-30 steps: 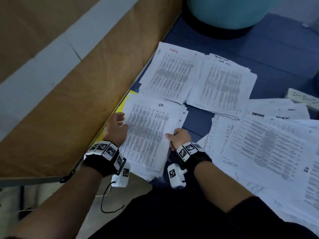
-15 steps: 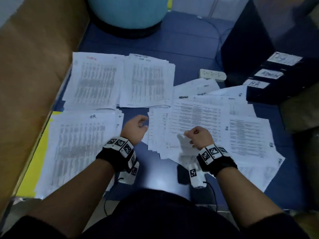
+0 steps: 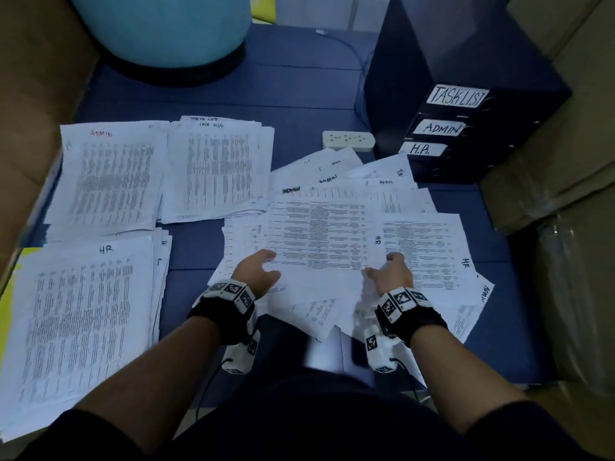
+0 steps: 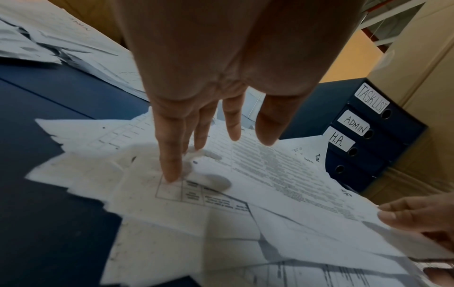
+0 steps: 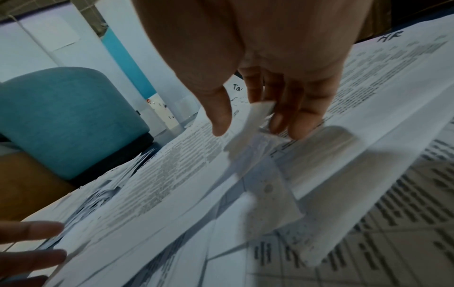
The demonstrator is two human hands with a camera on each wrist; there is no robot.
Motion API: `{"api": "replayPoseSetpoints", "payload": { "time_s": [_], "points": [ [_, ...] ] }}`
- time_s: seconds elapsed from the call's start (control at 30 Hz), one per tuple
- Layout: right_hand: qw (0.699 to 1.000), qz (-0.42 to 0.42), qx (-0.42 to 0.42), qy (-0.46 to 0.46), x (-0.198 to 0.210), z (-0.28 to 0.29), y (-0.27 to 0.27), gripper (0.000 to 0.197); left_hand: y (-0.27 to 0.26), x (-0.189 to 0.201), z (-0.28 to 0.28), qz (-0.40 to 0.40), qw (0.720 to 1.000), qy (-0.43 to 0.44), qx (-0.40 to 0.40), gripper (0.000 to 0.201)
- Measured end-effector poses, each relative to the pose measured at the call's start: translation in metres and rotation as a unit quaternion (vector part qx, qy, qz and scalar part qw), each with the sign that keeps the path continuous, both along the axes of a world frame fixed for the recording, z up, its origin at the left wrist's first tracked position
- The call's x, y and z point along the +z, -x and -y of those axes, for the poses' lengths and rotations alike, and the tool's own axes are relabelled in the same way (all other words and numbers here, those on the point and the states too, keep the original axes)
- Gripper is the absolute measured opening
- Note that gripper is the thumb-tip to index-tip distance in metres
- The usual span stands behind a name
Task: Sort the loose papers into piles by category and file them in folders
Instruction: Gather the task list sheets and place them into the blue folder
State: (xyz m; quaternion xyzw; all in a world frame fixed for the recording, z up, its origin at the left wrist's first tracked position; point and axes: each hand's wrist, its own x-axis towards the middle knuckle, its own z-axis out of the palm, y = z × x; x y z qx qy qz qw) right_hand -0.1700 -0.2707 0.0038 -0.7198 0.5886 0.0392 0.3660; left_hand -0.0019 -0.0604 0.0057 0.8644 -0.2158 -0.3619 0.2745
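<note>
Three sorted piles sit left of the loose papers point(image 3: 332, 234); left hand point(image 3: 256, 272) rests open-fingered on that heap, right hand point(image 3: 392, 272) pinches a sheet's corner; folders point(image 3: 466, 128) beyond it wait, nothing filed

We see a white power strip point(image 3: 348, 141) on the blue floor mat point(image 3: 299, 94). Far-left of the strip: a teal round seat with dark base point(image 3: 159, 28), possibly a pouf. A thin cable point(image 3: 357, 61) curves off behind the strip. Brown cardboard boxes point(image 3: 565, 144) right of it, a tan board point(image 3: 30, 104) far left.
</note>
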Motion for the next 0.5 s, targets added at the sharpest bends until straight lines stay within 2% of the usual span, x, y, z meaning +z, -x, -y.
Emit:
{"api": "replayPoseSetpoints", "payload": {
  "time_s": [0.13, 0.3, 0.37, 0.5],
  "points": [
    [0.998, 0.038, 0.053, -0.017, -0.001, 0.001, 0.0, 0.031, 0.002, 0.0, 0.002, -0.014, 1.0, 0.003, 0.014, 0.047],
    [0.994, 0.074, 0.078, -0.006, 0.013, 0.004, 0.005, 0.025, 0.003, 0.002, 0.003, -0.007, 1.0, 0.011, 0.021, 0.051],
    [0.992, 0.089, 0.09, -0.002, 0.029, 0.013, 0.012, 0.022, 0.0, 0.007, 0.001, 0.002, 0.999, 0.032, 0.042, 0.059],
    [0.975, 0.118, 0.186, -0.014, 0.08, 0.029, 0.027, 0.014, -0.012, 0.028, 0.005, 0.077, 0.99, 0.109, 0.045, 0.082]
  ]
}}
